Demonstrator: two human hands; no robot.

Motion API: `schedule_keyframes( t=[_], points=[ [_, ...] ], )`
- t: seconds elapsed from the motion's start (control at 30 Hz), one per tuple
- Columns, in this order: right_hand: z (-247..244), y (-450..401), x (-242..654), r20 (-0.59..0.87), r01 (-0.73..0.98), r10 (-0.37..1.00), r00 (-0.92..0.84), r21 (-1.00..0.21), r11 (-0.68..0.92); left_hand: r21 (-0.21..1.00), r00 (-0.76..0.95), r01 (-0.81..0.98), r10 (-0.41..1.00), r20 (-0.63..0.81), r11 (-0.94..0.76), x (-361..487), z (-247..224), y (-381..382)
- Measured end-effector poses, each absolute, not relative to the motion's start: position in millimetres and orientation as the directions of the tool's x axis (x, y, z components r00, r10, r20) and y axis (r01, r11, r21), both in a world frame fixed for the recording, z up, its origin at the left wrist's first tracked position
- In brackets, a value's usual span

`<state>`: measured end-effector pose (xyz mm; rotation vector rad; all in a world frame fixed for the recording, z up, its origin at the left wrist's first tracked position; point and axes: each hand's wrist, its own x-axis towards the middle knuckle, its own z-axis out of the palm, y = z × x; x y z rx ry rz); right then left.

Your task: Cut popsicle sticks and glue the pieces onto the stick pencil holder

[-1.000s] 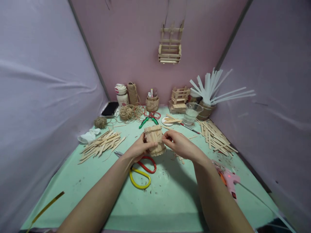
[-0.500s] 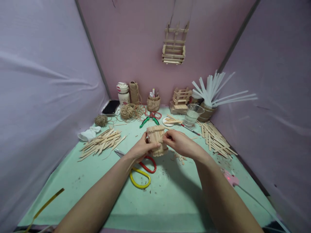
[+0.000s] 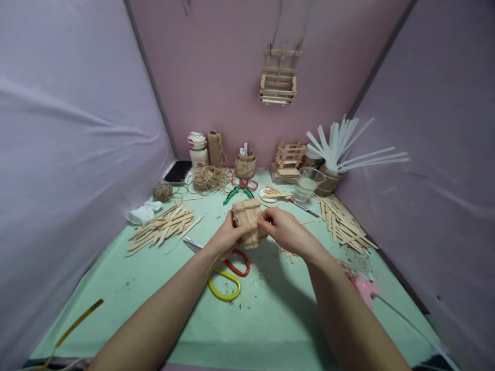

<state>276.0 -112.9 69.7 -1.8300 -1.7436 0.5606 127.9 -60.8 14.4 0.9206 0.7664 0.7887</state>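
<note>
A small barrel-shaped cup (image 3: 248,221) made of pale craft sticks, with scalloped bands at both ends, is raised over the middle of the table. My left hand (image 3: 228,236) grips it from the left, thumb across the front. At its right side, my right hand (image 3: 284,226) has thumb and fingers pinched together against the wall; anything between the fingertips is hidden. Beneath my left wrist lie scissors (image 3: 225,298) with one yellow and one red handle. Small cut stick pieces (image 3: 286,253) are scattered below my right hand.
Craft stick piles lie left (image 3: 162,228) and right (image 3: 344,224). Green-handled pliers (image 3: 232,195), twine (image 3: 209,178), a plastic cup of liquid (image 3: 305,188) and a paintbrush (image 3: 303,207) are farther back. A pink glue gun (image 3: 365,288) lies beside my right forearm.
Both hands stay on the stick cup, with the right fingertips shifted slightly along its right side. The view has tilted a little, and more of the glue gun shows.
</note>
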Motion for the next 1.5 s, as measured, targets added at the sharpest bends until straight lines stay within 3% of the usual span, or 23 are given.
schedule_keyframes(
  t=[0.37, 0.53, 0.93, 1.3, 1.5],
  points=[
    [62.2, -115.9, 273.8, 0.112, 0.709, 0.981, 0.162, -0.704, -0.037, 0.910, 0.475, -0.261, 0.864, -0.168, 0.321, 128.3, 12.3, -61.1],
    [60.5, -118.2, 277.0, 0.154, 0.600, 0.961, 0.228, -0.800, -0.014, 0.924, 0.469, -0.241, 0.869, -0.158, 0.298, 128.6, 15.4, -62.6],
    [52.7, -114.8, 275.0, 0.085, 0.444, 0.963, 0.256, -0.895, -0.039, 0.948, 0.491, -0.243, 0.869, -0.063, 0.206, 128.9, 13.1, -63.1],
    [48.4, -117.2, 271.6, 0.121, 0.401, 0.953, 0.278, -0.916, -0.001, 0.945, 0.507, -0.241, 0.859, -0.070, 0.220, 127.9, 12.9, -63.8],
    [45.9, -117.4, 274.4, 0.144, 0.350, 0.946, 0.290, -0.936, 0.035, 0.916, 0.542, -0.226, 0.824, -0.163, 0.330, 126.9, 14.7, -62.5]
  ],
)
